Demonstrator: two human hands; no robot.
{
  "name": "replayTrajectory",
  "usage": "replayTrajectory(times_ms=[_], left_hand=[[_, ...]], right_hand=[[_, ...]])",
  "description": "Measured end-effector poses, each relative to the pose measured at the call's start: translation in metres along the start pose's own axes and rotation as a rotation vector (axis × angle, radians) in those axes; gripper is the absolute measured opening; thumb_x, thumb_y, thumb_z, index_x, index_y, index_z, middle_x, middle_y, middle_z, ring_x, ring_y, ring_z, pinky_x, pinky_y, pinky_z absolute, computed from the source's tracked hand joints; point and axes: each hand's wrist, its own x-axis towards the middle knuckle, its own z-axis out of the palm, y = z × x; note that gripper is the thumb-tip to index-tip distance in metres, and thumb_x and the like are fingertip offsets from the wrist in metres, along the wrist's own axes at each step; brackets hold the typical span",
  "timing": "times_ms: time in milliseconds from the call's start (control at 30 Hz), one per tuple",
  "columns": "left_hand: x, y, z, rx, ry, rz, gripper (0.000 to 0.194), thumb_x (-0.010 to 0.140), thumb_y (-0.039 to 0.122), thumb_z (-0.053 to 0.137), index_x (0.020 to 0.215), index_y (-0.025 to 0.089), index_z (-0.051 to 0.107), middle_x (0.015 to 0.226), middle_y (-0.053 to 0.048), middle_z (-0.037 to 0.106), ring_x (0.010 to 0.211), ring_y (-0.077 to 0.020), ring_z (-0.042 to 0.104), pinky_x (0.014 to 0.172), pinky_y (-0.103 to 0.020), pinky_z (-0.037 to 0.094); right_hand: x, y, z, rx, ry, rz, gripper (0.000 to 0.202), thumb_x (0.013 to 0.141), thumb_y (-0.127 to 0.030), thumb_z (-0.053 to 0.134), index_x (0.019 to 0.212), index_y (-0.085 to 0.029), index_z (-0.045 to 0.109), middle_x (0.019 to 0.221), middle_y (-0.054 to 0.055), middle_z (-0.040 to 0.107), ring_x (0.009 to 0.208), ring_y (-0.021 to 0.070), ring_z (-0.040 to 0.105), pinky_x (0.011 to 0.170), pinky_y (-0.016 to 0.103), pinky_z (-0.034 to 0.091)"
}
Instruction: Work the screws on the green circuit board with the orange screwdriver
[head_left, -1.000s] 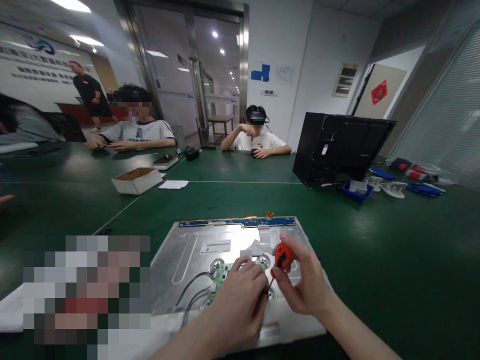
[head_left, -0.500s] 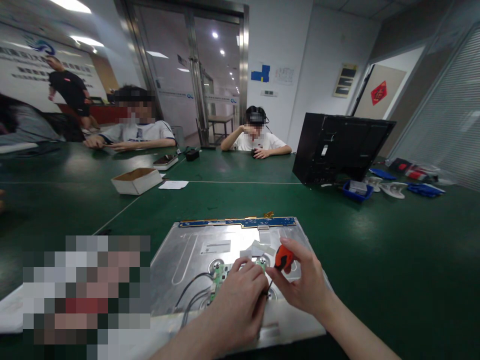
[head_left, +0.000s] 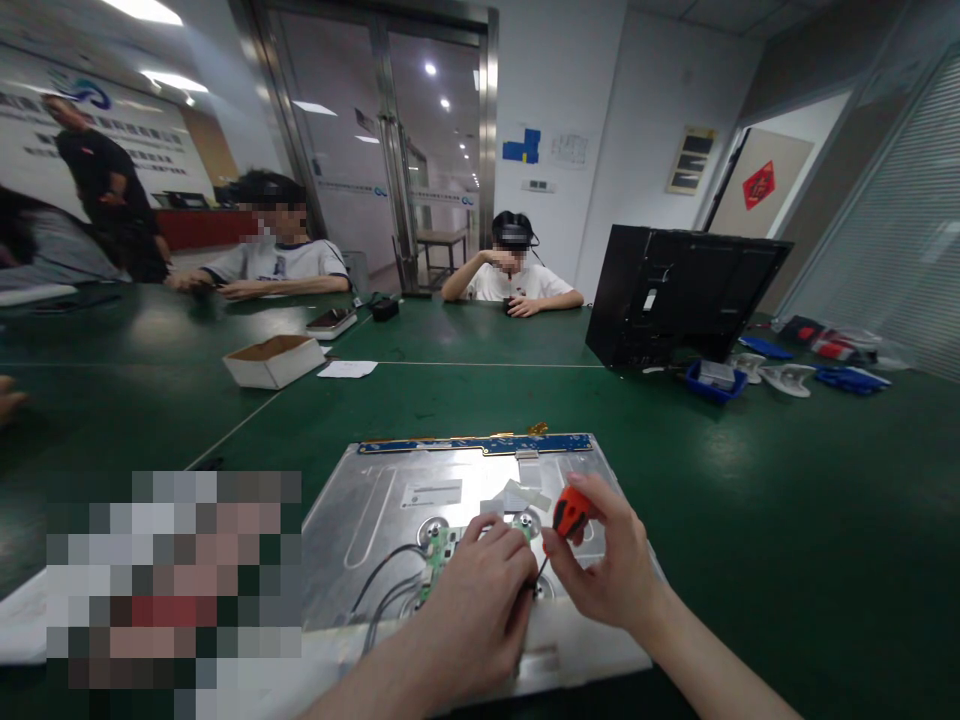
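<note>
A silver metal display panel point(head_left: 341, 530) lies in front of me, with a blue circuit strip point(head_left: 450, 446) along its far edge. My right hand point(head_left: 619, 565) is closed on the orange and black handle of a screwdriver point(head_left: 571, 512). The thin shaft slants down to the left, and its tip is hidden behind my left hand point(head_left: 491, 575). That hand rests over a green circuit board point(head_left: 444, 545), its fingers bent and pressed together beside the shaft; what they hold, if anything, is out of sight. Dark cables point(head_left: 375, 590) run from the board's left side.
An open white box point(head_left: 274, 370) and a sheet of paper point(head_left: 347, 370) lie farther off at left. A black monitor point(head_left: 682, 295) stands at right beside a blue tray point(head_left: 712, 385). Two people sit across the green table point(head_left: 465, 395); another person stands at far left.
My right hand has shifted slightly to the right, and the screwdriver handle has turned in its fingers. My left hand stays in place. The standing person has moved left.
</note>
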Motion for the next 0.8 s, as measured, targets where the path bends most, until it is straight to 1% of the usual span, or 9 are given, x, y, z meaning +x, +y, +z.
replayTrajectory(times_ms=[167, 267, 367, 467, 567, 700, 800], left_hand=[[-0.0006, -0.0001, 0.0012, 0.007, 0.016, 0.011, 0.015, 0.085, 0.013, 0.051, 0.09, 0.017, 0.064, 0.097, -0.009, 0.066, 0.094, -0.0262, 0.057, 0.104, -0.049, 0.036], [-0.0008, 0.0014, -0.0001, 0.0, 0.032, 0.009, 0.014, 0.085, 0.013, 0.049, 0.086, 0.018, 0.062, 0.096, -0.009, 0.066, 0.094, -0.0256, 0.057, 0.104, -0.048, 0.036], [-0.0008, 0.0034, -0.0021, -0.006, 0.02, 0.005, 0.016, 0.085, 0.012, 0.048, 0.089, 0.018, 0.063, 0.097, -0.009, 0.066, 0.095, -0.0256, 0.057, 0.105, -0.048, 0.036], [-0.0008, 0.0043, -0.0024, 0.002, 0.01, -0.002, 0.016, 0.085, 0.013, 0.049, 0.09, 0.018, 0.064, 0.098, -0.009, 0.066, 0.096, -0.0259, 0.057, 0.106, -0.048, 0.035], [-0.0008, 0.0035, -0.0018, 0.007, 0.008, -0.003, 0.016, 0.085, 0.013, 0.049, 0.091, 0.018, 0.064, 0.099, -0.009, 0.066, 0.097, -0.0264, 0.057, 0.106, -0.048, 0.035], [-0.0005, 0.0017, -0.0015, 0.003, -0.008, 0.001, 0.016, 0.084, 0.014, 0.051, 0.092, 0.018, 0.064, 0.099, -0.009, 0.066, 0.097, -0.0263, 0.056, 0.105, -0.048, 0.036], [-0.0005, 0.001, -0.0011, 0.0, -0.004, 0.006, 0.015, 0.084, 0.014, 0.051, 0.091, 0.018, 0.064, 0.098, -0.009, 0.066, 0.096, -0.0259, 0.057, 0.105, -0.047, 0.036]], right_hand=[[0.0027, 0.0007, 0.0004, 0.01, -0.004, -0.023, 0.047, 0.094, -0.015, 0.056, 0.138, -0.022, 0.04, 0.076, -0.003, 0.055, 0.052, 0.0126, 0.047, 0.043, 0.023, 0.039], [0.0023, 0.0006, -0.0003, 0.036, -0.016, -0.016, 0.05, 0.093, -0.014, 0.055, 0.14, -0.02, 0.039, 0.08, 0.0, 0.057, 0.057, 0.0137, 0.05, 0.044, 0.024, 0.042], [0.0004, 0.0006, -0.0011, 0.066, -0.039, 0.004, 0.055, 0.091, -0.012, 0.052, 0.143, -0.018, 0.037, 0.088, 0.005, 0.059, 0.065, 0.0161, 0.057, 0.046, 0.025, 0.047], [-0.0013, 0.0009, -0.0013, 0.081, -0.053, 0.017, 0.059, 0.089, -0.01, 0.051, 0.145, -0.017, 0.035, 0.094, 0.007, 0.06, 0.067, 0.0165, 0.059, 0.046, 0.025, 0.049], [-0.0012, 0.0007, -0.0008, 0.072, -0.039, 0.021, 0.059, 0.088, -0.008, 0.051, 0.144, -0.017, 0.036, 0.091, 0.005, 0.06, 0.065, 0.0155, 0.058, 0.046, 0.024, 0.048], [0.0014, 0.0002, -0.0002, 0.034, 0.0, 0.0, 0.054, 0.089, -0.009, 0.053, 0.14, -0.02, 0.04, 0.082, 0.0, 0.056, 0.058, 0.0137, 0.05, 0.045, 0.024, 0.043], [0.0028, 0.0004, 0.0, 0.018, 0.004, -0.021, 0.052, 0.09, -0.01, 0.056, 0.139, -0.021, 0.04, 0.079, -0.001, 0.056, 0.056, 0.0138, 0.047, 0.044, 0.025, 0.04]])
